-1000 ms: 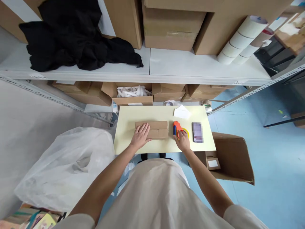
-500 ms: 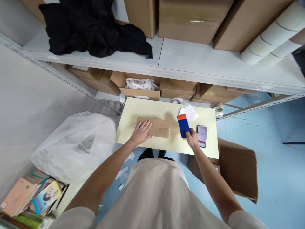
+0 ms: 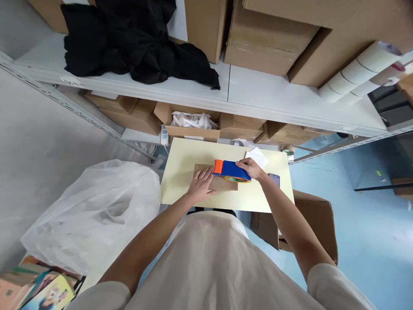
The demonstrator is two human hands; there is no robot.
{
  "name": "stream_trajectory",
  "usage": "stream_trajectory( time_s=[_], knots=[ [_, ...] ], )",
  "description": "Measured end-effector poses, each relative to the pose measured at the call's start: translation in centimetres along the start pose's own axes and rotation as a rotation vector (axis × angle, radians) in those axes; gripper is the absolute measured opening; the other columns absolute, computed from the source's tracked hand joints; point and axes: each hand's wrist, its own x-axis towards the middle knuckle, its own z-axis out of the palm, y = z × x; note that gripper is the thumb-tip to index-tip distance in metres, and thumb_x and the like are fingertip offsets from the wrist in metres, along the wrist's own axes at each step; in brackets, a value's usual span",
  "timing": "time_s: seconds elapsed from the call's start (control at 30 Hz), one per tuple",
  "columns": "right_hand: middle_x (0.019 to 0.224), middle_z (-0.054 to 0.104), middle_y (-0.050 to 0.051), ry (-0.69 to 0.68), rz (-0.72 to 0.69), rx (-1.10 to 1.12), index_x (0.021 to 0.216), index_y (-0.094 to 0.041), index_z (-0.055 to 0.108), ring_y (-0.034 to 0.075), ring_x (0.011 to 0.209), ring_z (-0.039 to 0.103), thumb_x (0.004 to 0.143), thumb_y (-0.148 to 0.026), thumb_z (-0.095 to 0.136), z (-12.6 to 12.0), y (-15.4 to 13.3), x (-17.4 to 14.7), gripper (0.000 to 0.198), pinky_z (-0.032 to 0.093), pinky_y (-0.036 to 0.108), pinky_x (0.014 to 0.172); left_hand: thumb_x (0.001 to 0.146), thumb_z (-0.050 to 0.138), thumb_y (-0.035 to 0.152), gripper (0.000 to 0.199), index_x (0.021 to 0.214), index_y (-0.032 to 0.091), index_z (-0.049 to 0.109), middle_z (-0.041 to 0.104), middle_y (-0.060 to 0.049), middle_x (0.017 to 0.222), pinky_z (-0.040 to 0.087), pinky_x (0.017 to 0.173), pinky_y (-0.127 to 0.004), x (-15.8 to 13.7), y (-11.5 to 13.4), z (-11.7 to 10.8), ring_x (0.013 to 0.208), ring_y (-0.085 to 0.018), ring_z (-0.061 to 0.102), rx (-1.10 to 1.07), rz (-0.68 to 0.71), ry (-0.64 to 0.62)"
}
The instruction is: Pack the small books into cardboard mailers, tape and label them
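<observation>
A small flat cardboard box (image 3: pixel 226 184) lies on the pale yellow table (image 3: pixel 180 150). My left hand (image 3: pixel 200 185) rests on the left part of the box, palm down with the fingers stretched out. Gripped in my right hand (image 3: pixel 251 167) is a blue and orange tape dispenser (image 3: pixel 232 168) with a roll of yellowish tape in it. The dispenser is over the right part of the box, its orange end close to my left fingers. Whether it touches the cardboard I cannot tell.
White papers (image 3: pixel 257 156) and a phone (image 3: pixel 275 179), partly behind my right arm, lie on the table. Behind stands a shelf (image 3: pixel 193 97) with cartons and black cloth (image 3: pixel 138 47). A large plastic bag (image 3: pixel 97 206) is at left, an open carton (image 3: pixel 316 219) at lower right.
My right hand has brought the tape dispenser leftward over the box and turned it from upright to roughly level. My left hand stays on the box. The camera view has shifted slightly.
</observation>
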Motion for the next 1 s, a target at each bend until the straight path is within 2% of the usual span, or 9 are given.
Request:
stream_trajectory(
  time_s=[0.1, 0.17, 0.23, 0.3, 0.37, 0.43, 0.57, 0.8, 1.0],
  knots=[
    [0.050, 0.043, -0.003, 0.004, 0.031, -0.006, 0.052, -0.016, 0.049, 0.009, 0.049, 0.037, 0.068, -0.061, 0.062, -0.2, 0.5, -0.2, 0.049, 0.030, 0.024, 0.048, 0.083, 0.049, 0.053, 0.070, 0.141, 0.017, 0.034, 0.034, -0.013, 0.149, 0.012, 0.115, -0.049, 0.3, 0.0, -0.4, 0.139, -0.029, 0.026, -0.329, -0.112, 0.044],
    [0.050, 0.044, -0.003, -0.003, 0.039, -0.002, 0.053, -0.016, 0.049, 0.010, 0.050, 0.037, 0.067, -0.061, 0.061, -0.3, 0.7, -0.4, 0.048, 0.031, 0.025, 0.048, 0.087, 0.041, 0.053, 0.065, 0.141, 0.018, 0.033, 0.038, -0.012, 0.146, 0.021, 0.113, -0.046, 0.9, 0.2, -0.8, 0.137, -0.026, 0.031, -0.658, -0.241, 0.125],
    [0.051, 0.044, -0.003, -0.009, 0.041, 0.005, 0.053, -0.016, 0.049, 0.010, 0.050, 0.038, 0.068, -0.061, 0.061, -0.4, 0.8, -0.5, 0.049, 0.031, 0.025, 0.048, 0.088, 0.041, 0.055, 0.062, 0.138, 0.019, 0.039, 0.045, -0.014, 0.141, 0.036, 0.105, -0.042, 1.8, 0.5, -1.4, 0.130, -0.025, 0.043, -1.008, -0.383, 0.174],
    [0.051, 0.044, -0.002, -0.012, 0.040, 0.010, 0.053, -0.017, 0.049, 0.010, 0.050, 0.038, 0.068, -0.062, 0.060, -0.5, 0.9, -0.6, 0.049, 0.031, 0.025, 0.048, 0.084, 0.048, 0.058, 0.060, 0.129, 0.019, 0.048, 0.055, -0.015, 0.131, 0.047, 0.093, -0.038, 2.7, 0.8, -2.0, 0.114, -0.025, 0.058, -1.287, -0.505, 0.121],
    [0.051, 0.044, -0.002, -0.017, 0.037, 0.010, 0.053, -0.017, 0.049, 0.010, 0.050, 0.038, 0.068, -0.063, 0.059, -0.5, 0.9, -0.7, 0.050, 0.031, 0.025, 0.048, 0.081, 0.054, 0.056, 0.053, 0.117, 0.018, 0.057, 0.065, -0.014, 0.116, 0.052, 0.082, -0.036, 3.4, 1.1, -2.4, 0.096, -0.023, 0.067, -1.421, -0.577, 0.030],
    [0.051, 0.043, -0.003, -0.025, 0.031, -0.004, 0.052, -0.017, 0.047, 0.010, 0.050, 0.037, 0.068, -0.064, 0.059, -0.4, 0.9, -0.7, 0.051, 0.031, 0.025, 0.048, 0.082, 0.055, 0.049, 0.039, 0.101, 0.016, 0.063, 0.070, -0.011, 0.098, 0.053, 0.076, -0.032, 4.0, 1.2, -2.6, 0.083, -0.019, 0.070, -1.395, -0.586, 0.030],
    [0.050, 0.039, -0.004, -0.012, -0.001, -0.078, 0.052, -0.017, 0.046, 0.009, 0.049, 0.034, 0.069, -0.065, 0.057, -0.1, 0.5, -0.9, 0.052, 0.029, 0.024, 0.047, 0.082, 0.054, 0.029, 0.019, 0.078, 0.015, 0.066, 0.070, -0.004, 0.076, 0.054, 0.071, -0.030, 4.3, 0.7, -2.4, 0.069, -0.016, 0.069, -1.223, -0.557, 0.153],
    [0.053, 0.044, -0.003, -0.034, -0.060, -0.218, 0.054, -0.017, 0.050, 0.010, 0.051, 0.039, 0.073, -0.060, 0.055, -0.2, -0.7, -1.3, 0.047, 0.032, 0.024, 0.047, 0.080, 0.053, 0.028, 0.020, 0.066, 0.017, 0.063, 0.066, -0.001, 0.063, 0.053, 0.063, -0.026, 3.0, -0.9, -2.8, 0.060, -0.014, 0.066, -1.029, -0.561, 0.173],
    [0.053, 0.048, -0.001, 0.008, 0.002, -0.334, 0.055, -0.017, 0.053, 0.011, 0.051, 0.042, 0.074, -0.060, 0.053, -2.0, -0.5, -2.7, 0.048, 0.034, 0.024, 0.048, 0.075, 0.057, 0.032, 0.018, 0.066, 0.017, 0.061, 0.064, -0.001, 0.062, 0.051, 0.057, -0.022, -0.4, -5.7, -4.3, 0.054, -0.010, 0.060, -1.039, -0.691, 0.272]
  ],
)
